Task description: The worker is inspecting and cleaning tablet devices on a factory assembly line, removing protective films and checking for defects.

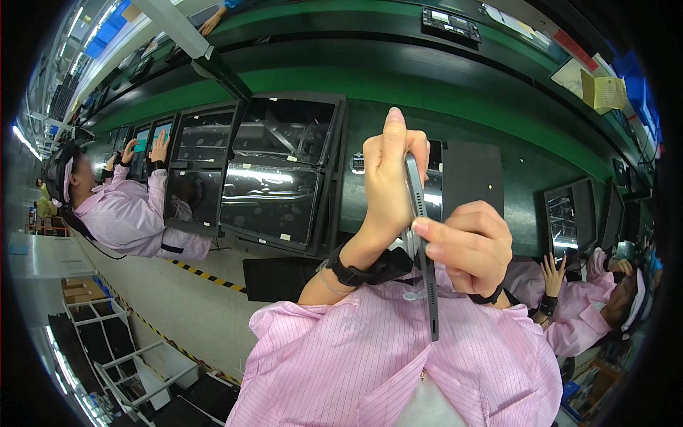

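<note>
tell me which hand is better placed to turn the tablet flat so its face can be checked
Probably the left hand: it wraps the upper part of the edge-on grey tablet, with fingers along it. The right hand only pinches the edge at mid-height, so it looks suited to steadying.

A thin dark-grey tablet (422,249) stands edge-on and nearly upright at centre frame, its top toward twelve o'clock, lifted off the worktop.

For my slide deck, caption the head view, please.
Both hands, left hand and right hand, hold a thin grey tablet edge-on above a green conveyor line.
</note>
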Demonstrator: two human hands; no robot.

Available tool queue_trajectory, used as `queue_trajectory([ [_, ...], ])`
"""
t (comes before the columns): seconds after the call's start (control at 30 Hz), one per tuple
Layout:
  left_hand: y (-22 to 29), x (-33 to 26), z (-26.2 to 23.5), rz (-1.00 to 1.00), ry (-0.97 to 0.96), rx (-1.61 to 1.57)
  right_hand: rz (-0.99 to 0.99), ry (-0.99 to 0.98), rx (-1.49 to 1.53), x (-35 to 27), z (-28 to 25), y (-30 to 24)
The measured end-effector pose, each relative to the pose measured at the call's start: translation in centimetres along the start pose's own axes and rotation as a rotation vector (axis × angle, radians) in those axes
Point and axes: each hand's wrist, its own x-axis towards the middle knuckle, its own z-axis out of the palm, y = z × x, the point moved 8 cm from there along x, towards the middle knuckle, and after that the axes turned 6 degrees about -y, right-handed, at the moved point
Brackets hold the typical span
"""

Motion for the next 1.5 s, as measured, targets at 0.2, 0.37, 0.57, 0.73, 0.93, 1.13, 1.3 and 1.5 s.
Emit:
queue_trajectory([
  [0.2,0.1,0.8,-0.6,-0.028,0.005,-0.097,0.065,0.072,0.467,-2.8,-0.7,0.8],
  [0.37,-1.6,2.1,-3.8,0.065,-0.004,-0.332,0.689,0.400,0.538,-4.4,-1.6,7.5],
  [0.57,-0.7,4.8,-1.0,0.217,-0.392,-0.651,1.026,-0.018,0.683,-9.7,6.1,14.2],
  [0.73,-0.9,5.3,0.7,0.238,-0.770,-0.719,0.931,0.042,0.643,-8.7,6.3,15.2],
  [0.93,-1.2,1.0,-3.6,0.062,0.014,-0.197,1.084,0.333,0.712,-11.7,5.7,15.7],
  [1.13,6.8,-5.2,-2.5,0.312,0.004,0.433,1.154,0.539,0.689,-14.0,4.0,17.4],
  [1.3,7.0,-4.7,-1.5,0.288,-0.046,0.496,1.231,0.649,0.681,-13.1,3.8,16.8],
  [1.5,3.1,-5.1,4.8,0.071,-0.532,0.405,0.623,0.339,1.660,-7.6,11.7,16.1],
])
